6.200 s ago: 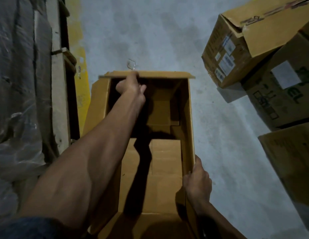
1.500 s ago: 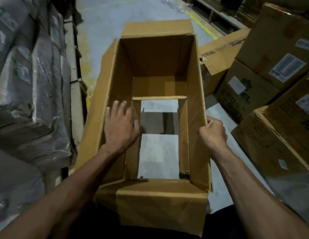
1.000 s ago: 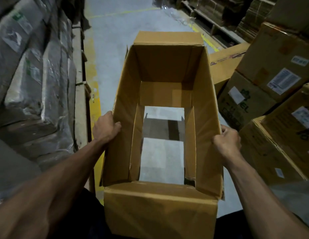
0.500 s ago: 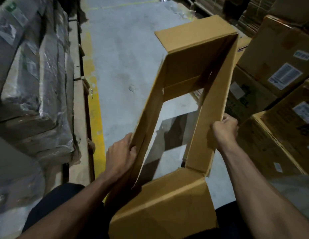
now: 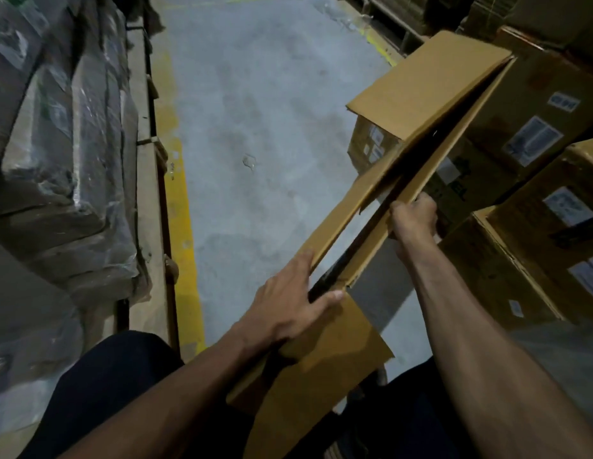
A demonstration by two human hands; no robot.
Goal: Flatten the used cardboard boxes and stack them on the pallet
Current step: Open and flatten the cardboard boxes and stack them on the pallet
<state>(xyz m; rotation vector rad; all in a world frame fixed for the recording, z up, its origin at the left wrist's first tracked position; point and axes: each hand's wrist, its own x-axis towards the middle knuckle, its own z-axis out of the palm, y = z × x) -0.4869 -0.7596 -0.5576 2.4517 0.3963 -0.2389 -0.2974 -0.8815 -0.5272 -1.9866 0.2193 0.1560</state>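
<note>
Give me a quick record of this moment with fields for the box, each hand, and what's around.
box: cardboard box, nearly collapsed flat, only a narrow dark gap left between its panels, held tilted above the floor
left hand: left hand grips the near-left edge, thumb over the top
right hand: right hand curls round the right panel's edge
right side: stacked labelled cartons
left side: plastic-wrapped stacks
floor: grey concrete floor with a yellow line

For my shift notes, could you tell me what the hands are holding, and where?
Both hold the nearly flattened cardboard box: the left hand grips its near left panel edge, the right hand its right panel edge.
</note>
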